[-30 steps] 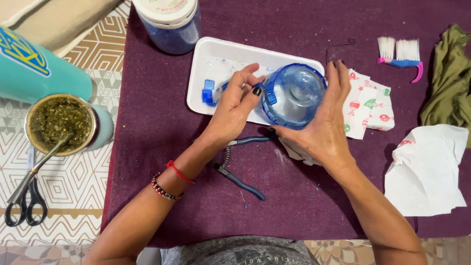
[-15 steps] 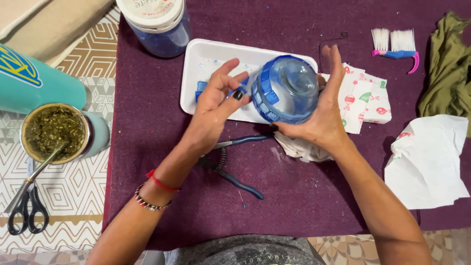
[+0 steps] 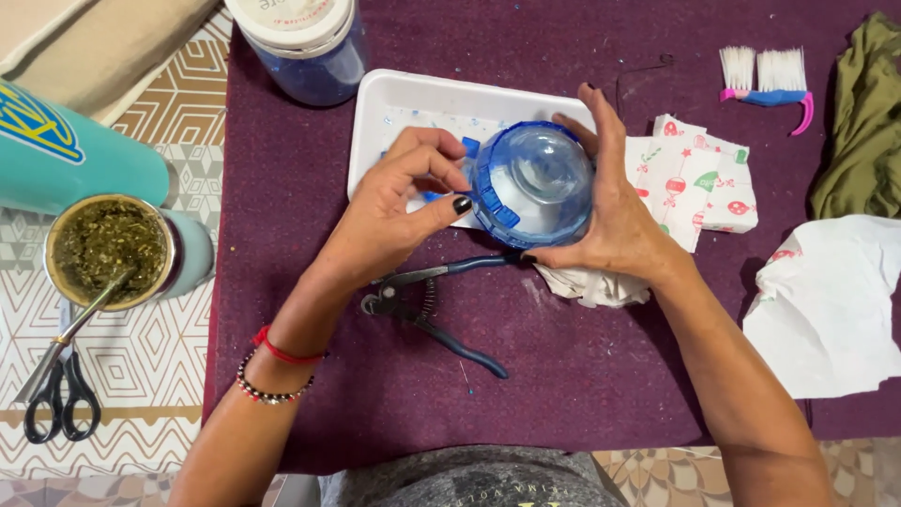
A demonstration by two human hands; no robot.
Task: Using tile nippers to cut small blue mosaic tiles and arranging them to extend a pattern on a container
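My right hand [image 3: 615,211] cups a clear glass bowl [image 3: 537,178] with small blue tiles along its rim, holding it tilted over the white tray [image 3: 394,103]. With my left hand [image 3: 399,211] I pinch a small blue tile [image 3: 469,147] against the bowl's left edge. More blue tile pieces lie in the tray, mostly hidden behind my left hand. Blue-handled nippers [image 3: 436,314] lie on the purple cloth [image 3: 310,282] just below my hands. A crumpled white tissue [image 3: 591,286] sits under my right palm.
A lidded jar of blue pieces [image 3: 305,42] stands at the top. Left: a teal flask [image 3: 66,155], a cup of green herb with a metal straw [image 3: 108,244], scissors [image 3: 56,404]. Right: patterned napkins [image 3: 694,178], white paper [image 3: 826,300], a brush [image 3: 765,80], olive cloth [image 3: 863,122].
The bowl has tipped, its open side now facing up. My left hand's fingers closed from spread to a pinch on a blue tile at the rim.
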